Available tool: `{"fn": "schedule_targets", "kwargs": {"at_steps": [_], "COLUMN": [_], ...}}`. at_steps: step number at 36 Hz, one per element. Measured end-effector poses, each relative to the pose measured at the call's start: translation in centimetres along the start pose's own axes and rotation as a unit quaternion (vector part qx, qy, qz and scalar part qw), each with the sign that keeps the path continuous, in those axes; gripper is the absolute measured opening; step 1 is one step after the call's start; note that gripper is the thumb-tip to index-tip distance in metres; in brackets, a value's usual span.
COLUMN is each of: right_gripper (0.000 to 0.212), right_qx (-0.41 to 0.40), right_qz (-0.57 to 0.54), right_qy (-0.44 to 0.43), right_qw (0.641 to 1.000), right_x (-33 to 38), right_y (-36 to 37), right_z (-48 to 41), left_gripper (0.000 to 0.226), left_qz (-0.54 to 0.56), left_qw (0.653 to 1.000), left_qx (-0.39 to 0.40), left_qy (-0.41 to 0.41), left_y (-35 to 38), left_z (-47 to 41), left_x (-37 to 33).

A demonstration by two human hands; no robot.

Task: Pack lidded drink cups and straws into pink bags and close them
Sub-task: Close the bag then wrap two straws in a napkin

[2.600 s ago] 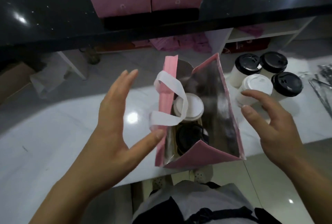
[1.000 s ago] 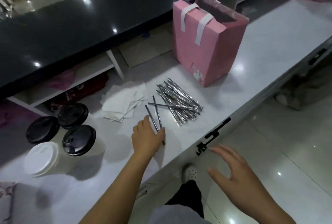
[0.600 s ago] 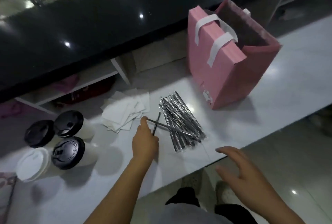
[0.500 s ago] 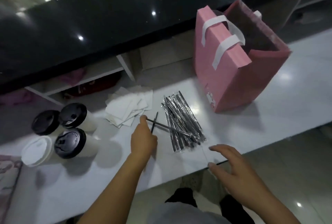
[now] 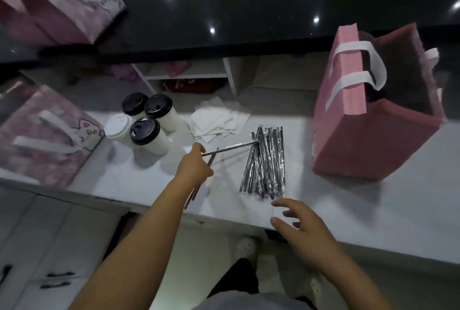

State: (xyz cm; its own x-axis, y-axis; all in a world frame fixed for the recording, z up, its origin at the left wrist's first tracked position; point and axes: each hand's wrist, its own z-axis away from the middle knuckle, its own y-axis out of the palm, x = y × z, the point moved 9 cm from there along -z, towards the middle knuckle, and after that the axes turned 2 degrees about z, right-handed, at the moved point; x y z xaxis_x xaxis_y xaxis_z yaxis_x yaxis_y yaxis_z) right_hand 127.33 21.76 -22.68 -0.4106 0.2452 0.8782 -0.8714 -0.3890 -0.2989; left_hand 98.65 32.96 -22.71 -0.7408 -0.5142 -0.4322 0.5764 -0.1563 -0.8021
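My left hand (image 5: 194, 167) grips wrapped straws (image 5: 225, 150) lifted off the white counter; one points toward the pile of wrapped straws (image 5: 265, 160) lying flat to its right. My right hand (image 5: 301, 225) hovers with spread fingers over the counter's front edge, just below the pile, holding nothing. An open pink bag (image 5: 368, 120) with white handles stands at the right. Several lidded cups (image 5: 145, 125), one with a white lid and the others black, stand left of my left hand. Another pink bag (image 5: 47, 133) with a cat print sits at the far left.
A stack of white napkins (image 5: 219, 120) lies behind the straws. More pink bags (image 5: 54, 3) stand on the black upper counter (image 5: 249, 18) at the back left. Shelves under it hold pink items. The white counter's (image 5: 373, 205) front edge runs just before my right hand.
My left hand has lifted the straws it was gathering off the counter. My right hand came forward toward the straw pile. The view swung left, bringing the cat-print bag into sight.
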Motion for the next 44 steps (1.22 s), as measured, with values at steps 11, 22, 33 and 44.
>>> {"fn": "schedule_targets", "kwargs": {"at_steps": [11,22,33,44], "right_gripper": [0.019,0.02,0.019,0.015], "right_qx": [0.017,-0.029,-0.135,-0.146], "right_qz": [-0.037,-0.274,-0.318,-0.344], "right_qy": [0.023,0.135,0.099,0.157], "right_qw": [0.999,0.952,0.933,0.914], "right_x": [1.0,2.6,6.0,5.1], "right_y": [0.3,3.2,3.0,5.0], "right_z": [-2.4,-5.8,-8.7,-9.6], "left_gripper": [0.081,0.078,0.068,0.065], "left_qz": [0.224,0.415,0.437,0.392], "left_qw": [0.955,0.872,0.846,0.841], "left_qx": [0.192,0.258,0.27,0.317], "left_qy": [-0.019,0.033,0.141,0.197], "left_y": [3.3,3.8,2.9,2.4], "left_z": [0.4,3.2,2.7,0.9], "left_x": [-1.6,-2.4,-5.5,-6.2]}}
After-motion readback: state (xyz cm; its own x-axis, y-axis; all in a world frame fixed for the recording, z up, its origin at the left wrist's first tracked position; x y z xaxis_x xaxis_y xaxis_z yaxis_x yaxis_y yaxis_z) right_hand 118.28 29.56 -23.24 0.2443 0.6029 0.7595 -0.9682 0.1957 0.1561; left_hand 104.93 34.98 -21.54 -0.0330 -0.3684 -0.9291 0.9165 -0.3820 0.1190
